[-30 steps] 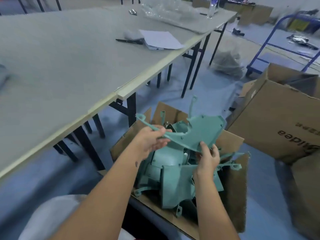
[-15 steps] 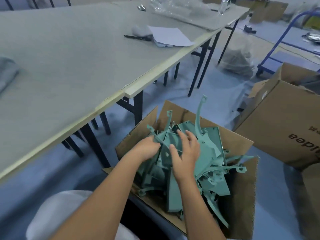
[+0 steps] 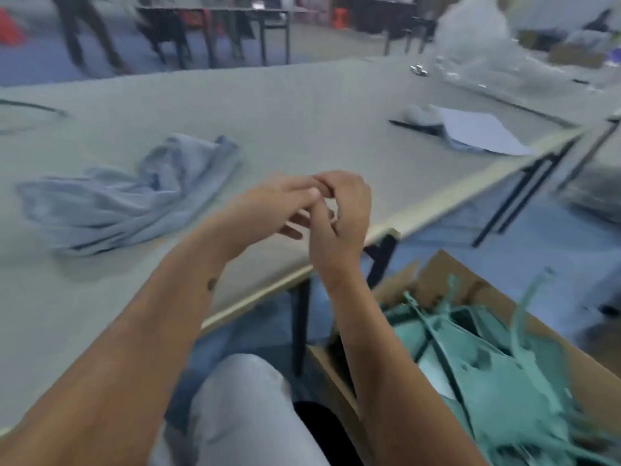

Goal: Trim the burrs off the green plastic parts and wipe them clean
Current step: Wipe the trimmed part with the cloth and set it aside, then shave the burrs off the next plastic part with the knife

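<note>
The fingers [image 3: 295, 191] of the left hand [image 3: 279, 203] are stretched forward and lie close together, and their tips meet the curled fingers of the right hand [image 3: 342, 216]. The two hands are joined above the near edge of the table [image 3: 302, 129]. The frame is blurred here, so I cannot tell if the right hand pinches some small thing or only touches the left fingers; no green part is visible in either hand.

In the head view, which is the only view, the green plastic parts [image 3: 497, 364] lie in a heap inside an open cardboard box [image 3: 447, 274] on the floor at the lower right, below the table edge and beside the right forearm. Thin green arms of several parts stick up over the box rim. The hands are well apart from this heap.

On the table, to the left of the hands, a crumpled light blue cloth [image 3: 134, 196] lies flat. Farther to the right there is a sheet of white paper [image 3: 480, 132], with a dark pen-like thing [image 3: 413, 126] just beside it. At the far right corner of the table lies clear plastic wrapping [image 3: 487, 62].

No writing, brand or label can be read in this frame; the motion blur is too strong.

The person's knee in light trousers [image 3: 242, 398] shows at the bottom.
</note>
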{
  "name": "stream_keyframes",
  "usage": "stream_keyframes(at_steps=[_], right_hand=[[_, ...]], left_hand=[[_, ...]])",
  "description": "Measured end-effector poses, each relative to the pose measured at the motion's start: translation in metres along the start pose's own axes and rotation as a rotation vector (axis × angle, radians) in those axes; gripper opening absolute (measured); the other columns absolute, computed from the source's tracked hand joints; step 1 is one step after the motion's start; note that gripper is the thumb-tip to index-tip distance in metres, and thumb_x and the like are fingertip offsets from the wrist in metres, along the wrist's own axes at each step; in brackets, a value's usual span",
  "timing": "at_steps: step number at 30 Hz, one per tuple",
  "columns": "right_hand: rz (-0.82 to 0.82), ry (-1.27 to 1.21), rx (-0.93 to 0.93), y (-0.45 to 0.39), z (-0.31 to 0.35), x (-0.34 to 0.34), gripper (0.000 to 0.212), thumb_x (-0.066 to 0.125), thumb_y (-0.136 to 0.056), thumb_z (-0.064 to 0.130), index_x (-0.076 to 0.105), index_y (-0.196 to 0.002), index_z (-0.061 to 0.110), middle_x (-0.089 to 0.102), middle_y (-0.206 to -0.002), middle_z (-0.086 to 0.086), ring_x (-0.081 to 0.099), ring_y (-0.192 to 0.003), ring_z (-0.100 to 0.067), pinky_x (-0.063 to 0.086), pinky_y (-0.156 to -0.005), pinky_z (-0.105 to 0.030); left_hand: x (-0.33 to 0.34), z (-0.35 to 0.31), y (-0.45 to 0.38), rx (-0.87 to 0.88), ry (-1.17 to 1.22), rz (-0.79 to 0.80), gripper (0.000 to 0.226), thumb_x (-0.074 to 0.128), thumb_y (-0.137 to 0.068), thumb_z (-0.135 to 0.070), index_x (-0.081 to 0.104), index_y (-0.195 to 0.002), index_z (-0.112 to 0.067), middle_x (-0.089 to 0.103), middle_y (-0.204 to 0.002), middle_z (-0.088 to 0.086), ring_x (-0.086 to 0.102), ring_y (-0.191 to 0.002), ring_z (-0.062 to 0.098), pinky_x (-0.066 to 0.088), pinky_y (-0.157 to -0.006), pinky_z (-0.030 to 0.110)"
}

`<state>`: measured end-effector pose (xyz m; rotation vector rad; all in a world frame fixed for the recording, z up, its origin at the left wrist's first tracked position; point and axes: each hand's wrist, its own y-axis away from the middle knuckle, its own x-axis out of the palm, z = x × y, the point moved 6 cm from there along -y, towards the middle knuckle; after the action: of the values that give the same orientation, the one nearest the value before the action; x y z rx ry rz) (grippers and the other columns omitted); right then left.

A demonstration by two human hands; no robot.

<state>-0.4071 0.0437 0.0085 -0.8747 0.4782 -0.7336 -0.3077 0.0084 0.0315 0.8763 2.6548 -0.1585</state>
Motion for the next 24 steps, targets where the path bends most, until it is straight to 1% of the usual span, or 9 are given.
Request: stream_keyframes(at_steps=[3, 6, 9, 11, 13, 15, 19, 22, 24], right_hand=[[0.141, -0.153, -0.079, -0.012, 0.052, 0.085, 0.017, 0.052, -0.078, 0.007, 0.066, -0.087, 0.002, 0.064, -0.086, -0.007, 0.055, -0.082, -0.023, 0.046, -0.077, -0.045], [0.358, -0.228, -0.123, -0.003, 0.098, 0.163, 0.016, 0.058, -0.077, 0.002, 0.068, -0.089, 0.001, 0.066, -0.086, -0.012, 0.057, -0.085, -0.027, 0.045, -0.081, -0.045], [0.601, -0.209, -0.170, 0.012, 0.132, 0.232, 0.018, 0.060, -0.080, 0.008, 0.068, -0.095, 0.006, 0.064, -0.090, -0.011, 0.058, -0.086, -0.031, 0.044, -0.080, -0.045], [0.722, -0.100, -0.242, 0.025, 0.142, 0.266, 0.019, 0.058, -0.084, 0.015, 0.069, -0.099, 0.009, 0.063, -0.091, -0.013, 0.058, -0.086, -0.035, 0.044, -0.077, -0.047], [0.754, 0.066, -0.301, 0.038, 0.139, 0.283, 0.020, 0.057, -0.088, 0.021, 0.070, -0.099, 0.011, 0.063, -0.093, -0.013, 0.058, -0.088, -0.036, 0.042, -0.076, -0.046], [0.700, 0.137, -0.307, 0.046, 0.131, 0.284, 0.020, 0.058, -0.087, 0.023, 0.072, -0.095, 0.010, 0.063, -0.094, -0.014, 0.058, -0.086, -0.037, 0.042, -0.074, -0.045], [0.581, -0.033, -0.227, 0.035, 0.117, 0.270, 0.029, 0.057, -0.077, 0.027, 0.074, -0.097, 0.013, 0.063, -0.102, -0.012, 0.059, -0.089, -0.031, 0.044, -0.079, -0.042], [0.749, -0.044, -0.106, 0.032, 0.107, 0.270, 0.057, 0.048, -0.074, 0.051, 0.065, -0.118, 0.019, 0.056, -0.119, -0.007, 0.052, -0.107, -0.023, 0.039, -0.094, -0.039], [0.873, 0.061, -0.050, 0.036, 0.101, 0.276, 0.065, 0.049, -0.071, 0.056, 0.056, -0.127, 0.025, 0.051, -0.128, -0.002, 0.047, -0.115, -0.022, 0.034, -0.100, -0.039]], left_hand=[[-0.088, 0.015, 0.037, -0.009, 0.121, -0.323, 0.032, 0.040, -0.102, -0.013, 0.068, -0.090, -0.024, 0.074, -0.076, -0.008, 0.067, -0.072, 0.011, 0.053, -0.076, 0.032], [-0.160, 0.040, 0.078, -0.020, 0.163, -0.606, 0.032, 0.042, -0.100, -0.009, 0.067, -0.084, -0.021, 0.071, -0.070, -0.005, 0.064, -0.068, 0.013, 0.052, -0.069, 0.026], [-0.220, 0.068, 0.114, -0.070, 0.119, -0.822, 0.032, 0.044, -0.096, -0.006, 0.068, -0.081, -0.020, 0.069, -0.074, 0.000, 0.064, -0.067, 0.009, 0.052, -0.065, 0.021], [-0.253, 0.088, 0.132, -0.126, 0.077, -0.935, 0.032, 0.045, -0.092, -0.004, 0.068, -0.077, -0.021, 0.070, -0.066, -0.008, 0.064, -0.062, 0.002, 0.049, -0.060, 0.016], [-0.278, 0.111, 0.143, -0.189, 0.044, -1.031, 0.030, 0.045, -0.090, -0.005, 0.067, -0.078, -0.022, 0.070, -0.064, -0.009, 0.064, -0.065, 0.000, 0.046, -0.060, 0.015], [-0.291, 0.137, 0.151, -0.219, 0.049, -1.112, 0.028, 0.044, -0.089, -0.006, 0.065, -0.080, -0.023, 0.070, -0.072, -0.002, 0.064, -0.073, 0.005, 0.045, -0.065, 0.019], [-0.294, 0.174, 0.167, -0.135, 0.137, -1.277, 0.030, 0.043, -0.091, -0.006, 0.065, -0.083, -0.024, 0.068, -0.067, -0.005, 0.063, -0.066, 0.008, 0.047, -0.058, 0.017], [-0.300, 0.177, 0.169, -0.095, 0.142, -1.314, 0.030, 0.043, -0.090, -0.007, 0.066, -0.083, -0.025, 0.066, -0.063, -0.008, 0.063, -0.064, 0.002, 0.046, -0.056, 0.011], [-0.298, 0.176, 0.167, -0.096, 0.140, -1.290, 0.027, 0.045, -0.091, -0.006, 0.065, -0.083, -0.024, 0.066, -0.064, -0.007, 0.062, -0.063, 0.000, 0.045, -0.057, 0.009]])
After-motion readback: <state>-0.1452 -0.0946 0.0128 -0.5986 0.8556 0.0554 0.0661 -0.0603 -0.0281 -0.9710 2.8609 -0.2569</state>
